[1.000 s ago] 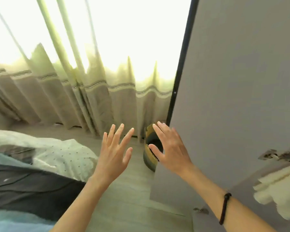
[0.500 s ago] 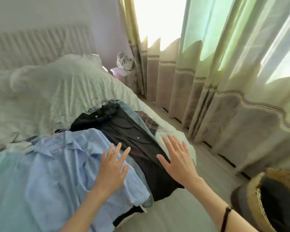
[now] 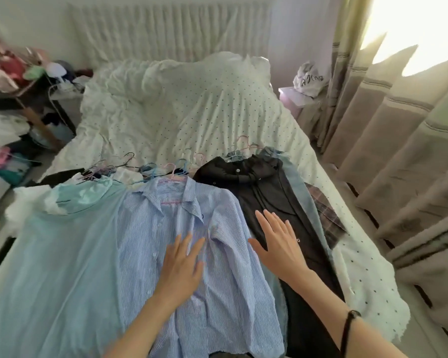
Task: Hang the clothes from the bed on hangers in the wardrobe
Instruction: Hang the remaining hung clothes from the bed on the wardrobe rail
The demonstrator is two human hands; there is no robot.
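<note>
Several garments lie side by side on the bed (image 3: 192,112), each on a thin wire hanger (image 3: 173,171). From left to right: a mint green top (image 3: 57,254), a blue striped shirt (image 3: 217,293), a black shirt (image 3: 274,195), a denim piece (image 3: 299,192) and a plaid piece (image 3: 326,215). My left hand (image 3: 181,267) is spread flat over the striped shirt, holding nothing. My right hand (image 3: 279,244) is spread over the black shirt near its left edge, also holding nothing. The wardrobe is out of view.
A cluttered rack with clothes and small items (image 3: 16,99) stands left of the bed. Beige curtains (image 3: 398,151) hang along the right side, with a narrow floor strip between them and the bed. A bedside table with a white bag (image 3: 311,78) is at the far right corner.
The view has swung left from the wardrobe door and curtains to the bed. Both open hands have come over the clothes, the left over the striped shirt, the right over the black one.
</note>
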